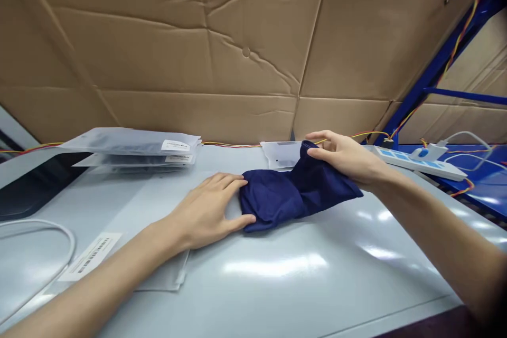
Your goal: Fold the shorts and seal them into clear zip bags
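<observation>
A folded dark navy cloth rests on the table, its right part lifted and creased. My right hand pinches the raised upper edge of this cloth between thumb and fingers. At the cloth's left end, my left hand lies palm down, fingers and thumb spread apart with their tips touching its edge. Partly under my left forearm is a frosted plastic bag with a white barcode label. What is under the cloth is hidden.
Frosted bags with labels are stacked at the back left, beside a black flat object. Another frosted bag lies behind the cloth. A power strip is at the right; a white cable curves at left. Cardboard walls the back.
</observation>
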Action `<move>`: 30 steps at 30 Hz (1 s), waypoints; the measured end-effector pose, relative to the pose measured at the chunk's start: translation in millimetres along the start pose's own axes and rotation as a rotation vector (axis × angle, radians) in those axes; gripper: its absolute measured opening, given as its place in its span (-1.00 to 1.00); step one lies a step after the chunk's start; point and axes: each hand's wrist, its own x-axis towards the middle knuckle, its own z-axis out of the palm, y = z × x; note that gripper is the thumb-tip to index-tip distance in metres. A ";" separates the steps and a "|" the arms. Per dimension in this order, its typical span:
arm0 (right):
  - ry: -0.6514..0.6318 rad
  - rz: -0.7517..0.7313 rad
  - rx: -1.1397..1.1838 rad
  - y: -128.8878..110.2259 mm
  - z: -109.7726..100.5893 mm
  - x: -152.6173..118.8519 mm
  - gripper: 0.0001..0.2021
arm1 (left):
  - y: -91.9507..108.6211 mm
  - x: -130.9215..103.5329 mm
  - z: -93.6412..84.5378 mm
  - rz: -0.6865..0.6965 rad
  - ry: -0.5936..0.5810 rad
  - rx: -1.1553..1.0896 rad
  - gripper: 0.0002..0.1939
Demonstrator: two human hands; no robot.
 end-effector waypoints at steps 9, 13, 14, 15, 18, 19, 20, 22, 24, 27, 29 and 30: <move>-0.277 -0.173 -0.056 -33.2 86.3 0.0 -0.53 | -14.7 -6.1 -21.0 -0.043 -0.066 -0.069 -0.30; -0.198 -0.380 -0.126 -18.1 85.9 -0.1 -0.84 | -22.6 -6.2 -25.5 -0.147 0.006 0.133 -0.49; -0.187 -0.420 -0.161 -13.1 82.9 0.2 -0.88 | -21.9 -5.8 -25.2 -0.180 0.023 0.173 -0.53; -0.191 -0.453 -0.194 -7.9 79.5 0.5 -0.89 | -20.6 -5.6 -24.8 -0.217 0.031 0.205 -0.55; -0.218 -0.523 -0.302 6.7 71.0 1.1 -0.87 | -15.4 -5.4 -24.2 -0.322 0.004 0.266 -0.52; -0.234 -0.539 -0.334 10.5 69.3 1.1 -0.86 | -14.1 -5.4 -24.0 -0.343 -0.006 0.268 -0.51; -0.252 -0.549 -0.360 13.6 68.2 0.9 -0.86 | -13.1 -5.2 -23.5 -0.350 -0.012 0.251 -0.51; -0.270 -0.545 -0.406 17.1 67.6 0.2 -0.83 | -11.6 -4.2 -21.3 -0.327 0.002 0.186 -0.52; -0.253 -0.509 -0.452 17.6 68.0 -1.0 -0.77 | -8.7 -2.8 -17.4 -0.265 0.034 0.097 -0.54; -0.202 -0.413 -0.503 15.0 68.1 -2.7 -0.63 | 1.2 -1.8 -10.4 -0.152 0.037 -0.049 -0.51; -0.181 -0.349 -0.514 12.4 67.3 -3.4 -0.57 | 10.7 -2.3 -6.8 -0.130 0.007 -0.118 -0.46; -0.167 -0.322 -0.513 11.1 66.7 -3.6 -0.56 | 15.4 -2.8 -5.4 -0.139 -0.006 -0.132 -0.44</move>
